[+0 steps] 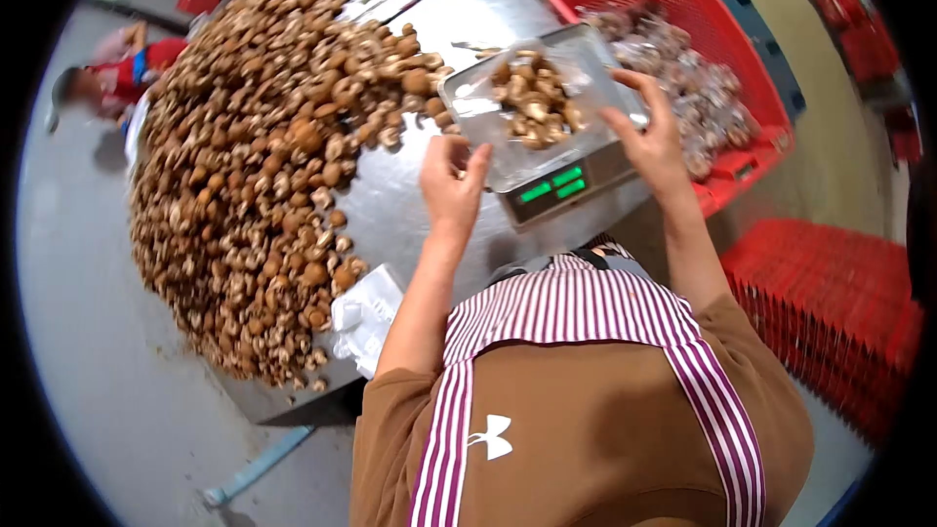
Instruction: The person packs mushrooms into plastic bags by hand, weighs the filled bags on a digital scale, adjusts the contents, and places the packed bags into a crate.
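A metal-topped weighing scale [597,168] stands on the table with its green digits lit. On its pan [476,102] lies a clear plastic bag with brown mushrooms [535,102] in it. My left hand [454,181] is at the pan's near left corner, fingers loosely curled, thumb apart from them, nothing visible in it. On the other side, my right hand [652,132] hovers over the pan's right edge with thumb and forefinger spread. Whether either hand touches the thin plastic cannot be made out.
A large heap of mushrooms [264,166] covers the table's left side. White plastic bags [366,317] lie at the near edge. Beyond the scale, a red crate [722,24] holds bagged mushrooms. Stacked red crates [825,303] stand at right. Another person [127,78] is at far left.
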`<state>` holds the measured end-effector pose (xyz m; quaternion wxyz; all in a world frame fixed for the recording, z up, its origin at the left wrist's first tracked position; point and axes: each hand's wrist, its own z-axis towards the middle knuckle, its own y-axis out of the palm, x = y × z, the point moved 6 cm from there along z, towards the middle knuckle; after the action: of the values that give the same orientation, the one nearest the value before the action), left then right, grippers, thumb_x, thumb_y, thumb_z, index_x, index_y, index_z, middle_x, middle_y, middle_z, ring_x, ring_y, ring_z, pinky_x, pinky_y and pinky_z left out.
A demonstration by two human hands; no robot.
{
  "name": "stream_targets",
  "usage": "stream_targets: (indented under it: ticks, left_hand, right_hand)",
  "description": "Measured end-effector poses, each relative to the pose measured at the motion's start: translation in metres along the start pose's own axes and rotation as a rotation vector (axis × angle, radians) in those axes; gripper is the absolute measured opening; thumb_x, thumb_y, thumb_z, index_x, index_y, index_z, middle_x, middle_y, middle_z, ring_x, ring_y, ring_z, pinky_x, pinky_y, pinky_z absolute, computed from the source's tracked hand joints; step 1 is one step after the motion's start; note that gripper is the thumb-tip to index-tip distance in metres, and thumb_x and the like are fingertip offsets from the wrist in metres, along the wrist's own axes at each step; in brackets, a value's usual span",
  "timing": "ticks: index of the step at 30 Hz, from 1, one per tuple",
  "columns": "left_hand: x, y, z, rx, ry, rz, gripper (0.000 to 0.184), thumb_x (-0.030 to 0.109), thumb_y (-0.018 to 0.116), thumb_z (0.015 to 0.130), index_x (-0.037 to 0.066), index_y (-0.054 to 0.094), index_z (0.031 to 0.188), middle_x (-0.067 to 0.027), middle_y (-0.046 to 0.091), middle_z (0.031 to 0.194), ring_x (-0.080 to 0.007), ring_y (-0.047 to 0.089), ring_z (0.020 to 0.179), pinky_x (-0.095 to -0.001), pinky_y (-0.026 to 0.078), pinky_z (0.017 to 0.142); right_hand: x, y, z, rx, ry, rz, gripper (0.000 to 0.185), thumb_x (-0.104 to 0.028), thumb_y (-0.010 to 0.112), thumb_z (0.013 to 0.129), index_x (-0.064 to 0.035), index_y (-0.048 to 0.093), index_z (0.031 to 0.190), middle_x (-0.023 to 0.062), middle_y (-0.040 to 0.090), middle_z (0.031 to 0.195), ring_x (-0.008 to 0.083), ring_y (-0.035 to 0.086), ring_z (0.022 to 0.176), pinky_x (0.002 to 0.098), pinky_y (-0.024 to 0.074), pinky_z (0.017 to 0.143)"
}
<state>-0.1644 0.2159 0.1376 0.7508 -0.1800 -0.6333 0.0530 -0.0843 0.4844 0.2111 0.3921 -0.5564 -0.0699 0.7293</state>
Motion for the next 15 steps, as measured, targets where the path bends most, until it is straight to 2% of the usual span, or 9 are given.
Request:
stream_targets:
  ticks: [2, 4, 6, 8, 10, 11, 12, 14, 15]
  left_hand:
    - [-0.047, 0.006, -0.014, -0.045, 0.005, 0.019, 0.021, 0.019, 0.063, 0.091, 0.0, 0.059, 0.082, -0.0072, 0.056, 0.067, -0.0171, 0.054, 0.062, -0.0321, 0.044, 0.06]
    - [-0.095, 0.012, -0.031, -0.239, -0.049, 0.254, 0.023, 0.021, 0.059, 0.093, -0.001, 0.062, 0.084, -0.0125, 0.062, 0.072, -0.0236, 0.059, 0.064, -0.0365, 0.046, 0.062]
    - [-0.153, 0.009, -0.042, -0.309, -0.121, 0.282, 0.025, 0.023, 0.058, 0.092, -0.001, 0.065, 0.088, -0.0162, 0.067, 0.079, -0.0282, 0.063, 0.071, -0.0396, 0.049, 0.066]
    - [-0.191, -0.016, -0.044, -0.057, -0.238, 0.29, 0.019, 0.021, 0.062, 0.089, 0.003, 0.065, 0.095, -0.0182, 0.064, 0.081, -0.035, 0.063, 0.077, -0.0448, 0.048, 0.068]
    - [-0.194, -0.033, -0.033, 0.029, -0.29, 0.323, 0.018, 0.019, 0.062, 0.088, 0.005, 0.066, 0.098, -0.0159, 0.065, 0.082, -0.0361, 0.063, 0.08, -0.0438, 0.049, 0.072]
    - [-0.193, -0.035, -0.025, 0.004, -0.307, 0.375, 0.02, 0.016, 0.061, 0.087, 0.007, 0.066, 0.104, -0.015, 0.065, 0.094, -0.0357, 0.062, 0.088, -0.0432, 0.049, 0.079]
    - [-0.191, -0.032, -0.018, 0.005, -0.307, 0.373, 0.02, 0.016, 0.061, 0.087, 0.007, 0.066, 0.104, -0.015, 0.065, 0.094, -0.0357, 0.062, 0.088, -0.0432, 0.049, 0.079]
    - [-0.173, -0.026, -0.002, 0.116, -0.109, 0.44, 0.026, 0.013, 0.061, 0.085, 0.008, 0.065, 0.11, -0.0159, 0.061, 0.108, -0.0346, 0.061, 0.096, -0.0434, 0.048, 0.085]
    - [-0.175, -0.019, 0.008, 0.094, -0.129, 0.453, 0.031, 0.011, 0.062, 0.084, 0.009, 0.064, 0.115, -0.0153, 0.057, 0.116, -0.0342, 0.059, 0.102, -0.0437, 0.048, 0.086]
  right_hand:
    - [0.001, -0.005, -0.002, 0.016, 0.051, 0.01, 0.037, -0.017, 0.069, 0.086, -0.0006, 0.06, 0.118, 0.0132, 0.062, 0.116, 0.0258, 0.058, 0.112, 0.0355, 0.0419, 0.099]
    - [0.009, -0.007, -0.005, 0.022, 0.121, 0.09, 0.032, -0.014, 0.066, 0.089, 0.0, 0.061, 0.117, 0.0117, 0.062, 0.115, 0.0228, 0.057, 0.112, 0.0337, 0.0416, 0.099]
    - [0.018, -0.01, -0.006, 0.021, 0.113, 0.084, 0.029, -0.012, 0.064, 0.09, 0.0004, 0.061, 0.116, 0.0113, 0.063, 0.114, 0.0215, 0.058, 0.111, 0.0329, 0.0419, 0.098]
    - [0.02, -0.014, -0.007, 0.024, 0.115, 0.07, 0.027, -0.01, 0.063, 0.091, 0.0007, 0.061, 0.116, 0.0108, 0.063, 0.113, 0.0202, 0.058, 0.11, 0.0321, 0.0421, 0.098]
    - [0.02, -0.017, -0.007, 0.034, 0.151, 0.074, 0.026, -0.009, 0.062, 0.091, 0.0009, 0.062, 0.115, 0.0105, 0.064, 0.112, 0.0194, 0.059, 0.107, 0.0315, 0.0427, 0.097]
    - [0.02, -0.016, -0.007, 0.032, 0.149, 0.072, 0.026, -0.009, 0.062, 0.091, 0.0009, 0.062, 0.115, 0.0105, 0.064, 0.112, 0.0194, 0.059, 0.107, 0.0315, 0.0427, 0.097]
    - [0.02, -0.014, -0.008, 0.031, 0.161, 0.071, 0.025, -0.009, 0.062, 0.091, 0.001, 0.062, 0.114, 0.0102, 0.064, 0.111, 0.0191, 0.06, 0.106, 0.0314, 0.0431, 0.096]
    - [0.02, -0.01, -0.007, 0.035, 0.173, 0.067, 0.024, -0.009, 0.062, 0.091, 0.0011, 0.063, 0.113, 0.0098, 0.064, 0.11, 0.0187, 0.06, 0.105, 0.0312, 0.0434, 0.095]
    - [0.018, -0.006, -0.006, 0.018, 0.152, 0.08, 0.023, -0.009, 0.062, 0.091, 0.0008, 0.063, 0.112, 0.0093, 0.064, 0.109, 0.0186, 0.06, 0.105, 0.0311, 0.0434, 0.095]
